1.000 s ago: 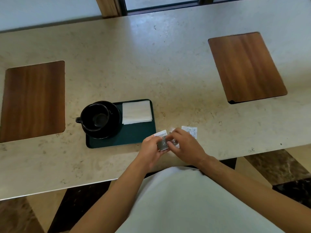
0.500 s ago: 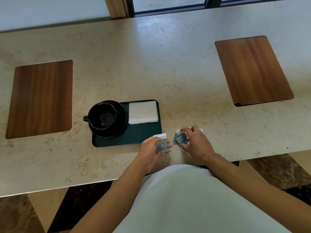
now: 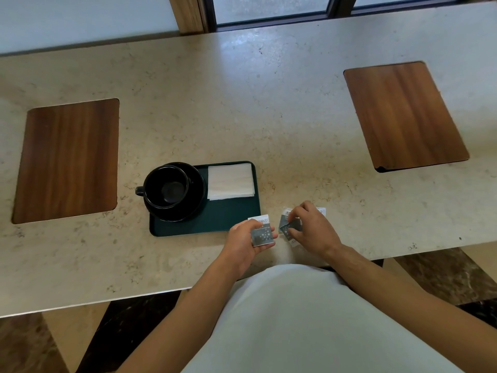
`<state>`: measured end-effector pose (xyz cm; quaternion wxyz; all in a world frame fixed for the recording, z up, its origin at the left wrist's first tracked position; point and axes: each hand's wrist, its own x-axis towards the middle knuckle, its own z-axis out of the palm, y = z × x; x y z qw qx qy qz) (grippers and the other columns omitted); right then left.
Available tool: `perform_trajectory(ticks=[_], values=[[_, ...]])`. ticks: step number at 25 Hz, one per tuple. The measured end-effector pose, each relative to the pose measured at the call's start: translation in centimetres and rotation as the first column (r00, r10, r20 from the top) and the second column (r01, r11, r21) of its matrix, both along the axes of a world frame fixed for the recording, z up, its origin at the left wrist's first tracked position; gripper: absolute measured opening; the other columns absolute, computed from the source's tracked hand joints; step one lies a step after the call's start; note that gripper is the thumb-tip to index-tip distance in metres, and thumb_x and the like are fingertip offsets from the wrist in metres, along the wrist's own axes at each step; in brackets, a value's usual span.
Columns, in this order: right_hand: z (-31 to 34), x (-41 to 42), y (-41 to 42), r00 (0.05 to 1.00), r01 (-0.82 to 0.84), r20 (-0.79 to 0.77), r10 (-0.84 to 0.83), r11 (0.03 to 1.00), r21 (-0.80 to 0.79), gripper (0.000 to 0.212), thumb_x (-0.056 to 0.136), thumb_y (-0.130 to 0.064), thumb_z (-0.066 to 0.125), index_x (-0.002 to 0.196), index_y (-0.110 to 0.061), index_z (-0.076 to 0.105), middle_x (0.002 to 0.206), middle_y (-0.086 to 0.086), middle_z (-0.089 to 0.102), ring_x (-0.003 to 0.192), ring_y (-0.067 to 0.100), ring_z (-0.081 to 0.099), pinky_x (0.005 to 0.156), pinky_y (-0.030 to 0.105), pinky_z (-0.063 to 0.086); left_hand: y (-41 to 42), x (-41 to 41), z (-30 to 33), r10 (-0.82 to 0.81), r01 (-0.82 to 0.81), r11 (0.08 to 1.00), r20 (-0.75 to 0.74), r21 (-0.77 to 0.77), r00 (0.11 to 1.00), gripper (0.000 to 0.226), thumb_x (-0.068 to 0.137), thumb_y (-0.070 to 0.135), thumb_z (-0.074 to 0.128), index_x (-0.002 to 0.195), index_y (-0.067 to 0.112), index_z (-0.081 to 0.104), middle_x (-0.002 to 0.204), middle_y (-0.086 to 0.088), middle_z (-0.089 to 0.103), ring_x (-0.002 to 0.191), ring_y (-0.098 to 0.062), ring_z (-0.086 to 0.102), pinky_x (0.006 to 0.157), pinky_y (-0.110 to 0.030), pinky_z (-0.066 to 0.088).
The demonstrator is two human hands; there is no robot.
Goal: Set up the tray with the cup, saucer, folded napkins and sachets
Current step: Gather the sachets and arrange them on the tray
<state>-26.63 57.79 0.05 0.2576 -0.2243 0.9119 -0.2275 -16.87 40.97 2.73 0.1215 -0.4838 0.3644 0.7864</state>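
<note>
A dark green tray lies on the stone counter. On its left end a black cup stands on a black saucer, handle pointing left. White folded napkins fill the tray's far right corner. My left hand grips a grey and white sachet just off the tray's near right corner. My right hand pinches another sachet from a small pile on the counter; a white sachet edge shows behind the fingers.
Two wooden inlay panels sit in the counter, one at the left and one at the far right. The counter's near edge runs just in front of my body. A window frame stands behind the counter.
My two hands have drawn apart. The left keeps one sachet near the tray corner, while the right has gone back to the pile and pinched another sachet.
</note>
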Motion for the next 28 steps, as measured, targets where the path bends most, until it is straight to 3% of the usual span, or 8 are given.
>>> perform_trajectory(ticks=[4, 6, 8, 14, 16, 19, 23, 28], values=[[0.4, 0.1, -0.5, 0.972, 0.161, 0.19, -0.135, 0.979, -0.125, 0.016, 0.089, -0.015, 0.075, 0.088, -0.025, 0.063, 0.087, -0.013, 0.064, 0.078, 0.009, 0.062, 0.069, 0.019, 0.052, 0.0, 0.3, 0.1, 0.009, -0.009, 1.0, 0.021, 0.002, 1.0, 0.031, 0.098, 0.009, 0.052, 0.128, 0.0, 0.051, 0.114, -0.027, 0.071, 0.101, -0.039, 0.073, 0.092, -0.051, 0.059], [0.5, 0.1, -0.6, 0.933, 0.283, 0.276, -0.232, 0.945, -0.162, 0.015, 0.092, -0.016, 0.072, 0.099, -0.025, 0.063, 0.091, -0.011, 0.064, 0.08, 0.008, 0.064, 0.063, 0.011, 0.048, 0.2, 0.5, 0.1, 0.014, -0.014, 1.0, 0.03, -0.002, 0.999, 0.03, 0.099, 0.009, 0.051, 0.127, -0.001, 0.052, 0.112, -0.027, 0.071, 0.101, -0.04, 0.072, 0.092, -0.05, 0.059], [0.6, -0.1, -0.4, 0.866, 0.422, 0.373, -0.332, 0.887, -0.19, 0.024, 0.095, -0.012, 0.068, 0.117, -0.02, 0.063, 0.098, -0.002, 0.064, 0.084, 0.01, 0.066, 0.059, 0.015, 0.053, 0.4, 0.7, 0.0, 0.018, -0.017, 1.0, 0.043, -0.004, 0.999, 0.029, 0.098, 0.007, 0.05, 0.127, 0.0, 0.052, 0.112, -0.028, 0.071, 0.101, -0.039, 0.073, 0.09, -0.05, 0.059], [1.2, 0.0, 0.3, 0.416, 0.831, 0.828, -0.375, 0.526, -0.18, 0.042, 0.095, 0.011, 0.057, 0.133, -0.008, 0.059, 0.119, 0.021, 0.062, 0.103, 0.035, 0.072, 0.077, 0.042, 0.064, 0.9, 0.4, -0.1, -0.021, 0.022, 0.999, 0.039, -0.041, 0.999, 0.035, 0.09, -0.005, 0.041, 0.12, 0.0, 0.057, 0.112, -0.027, 0.071, 0.1, -0.039, 0.072, 0.095, -0.052, 0.057], [1.1, 0.4, 0.2, 0.353, 0.847, 0.876, -0.33, 0.511, -0.149, 0.041, 0.096, 0.014, 0.053, 0.129, -0.008, 0.062, 0.12, 0.022, 0.064, 0.105, 0.037, 0.071, 0.081, 0.047, 0.063, 1.2, 0.3, 0.0, -0.024, 0.024, 0.999, 0.015, -0.025, 1.0, 0.037, 0.087, -0.008, 0.039, 0.116, 0.001, 0.06, 0.113, -0.024, 0.07, 0.103, -0.04, 0.071, 0.094, -0.05, 0.058], [1.1, 1.2, -0.3, 0.472, 0.763, 0.806, -0.357, 0.624, -0.17, 0.035, 0.095, 0.01, 0.054, 0.116, -0.013, 0.07, 0.116, 0.017, 0.07, 0.096, 0.027, 0.075, 0.074, 0.041, 0.064, 1.5, 0.0, 0.0, -0.03, 0.031, 1.0, -0.029, 0.007, 0.999, 0.041, 0.087, -0.013, 0.039, 0.117, -0.001, 0.064, 0.117, -0.025, 0.07, 0.107, -0.039, 0.07, 0.092, -0.046, 0.06], [1.1, 1.9, -0.3, 0.826, 0.472, 0.431, -0.363, 0.864, -0.177, 0.017, 0.093, -0.015, 0.069, 0.109, -0.021, 0.067, 0.094, 0.001, 0.075, 0.074, 0.012, 0.074, 0.064, 0.028, 0.062, 1.6, 0.1, 0.0, -0.03, 0.032, 0.999, -0.058, 0.033, 0.998, 0.041, 0.089, -0.015, 0.041, 0.119, -0.001, 0.065, 0.116, -0.022, 0.072, 0.104, -0.035, 0.073, 0.087, -0.042, 0.061], [1.3, 2.5, -0.6, 0.934, 0.295, 0.252, -0.254, 0.945, -0.142, 0.011, 0.093, -0.03, 0.071, 0.091, -0.02, 0.066, 0.081, -0.006, 0.073, 0.066, 0.008, 0.07, 0.068, 0.025, 0.056, 1.6, 0.2, 0.2, -0.037, 0.038, 0.999, -0.071, 0.017, 0.997, 0.035, 0.093, -0.013, 0.046, 0.118, 0.002, 0.066, 0.116, -0.021, 0.072, 0.106, -0.034, 0.072, 0.086, -0.043, 0.062]])
